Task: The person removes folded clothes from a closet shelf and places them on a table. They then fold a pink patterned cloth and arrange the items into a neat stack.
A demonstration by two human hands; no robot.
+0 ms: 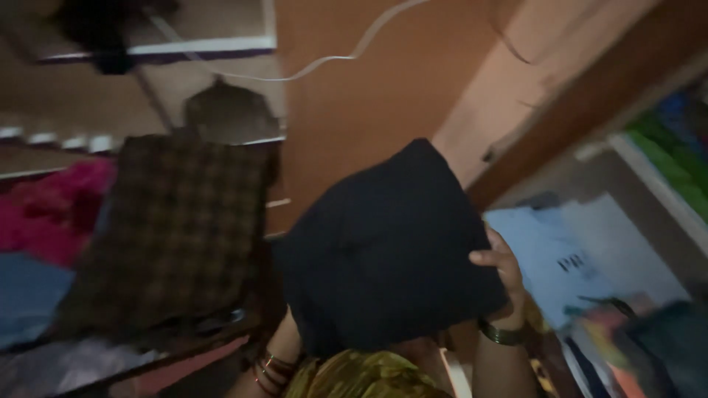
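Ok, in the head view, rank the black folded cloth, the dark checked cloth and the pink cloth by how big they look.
1. Black folded cloth, though it is held up near the camera, so this is unsure.
2. Dark checked cloth, looks close in size to the black one.
3. Pink cloth, partly cut off at the edge.
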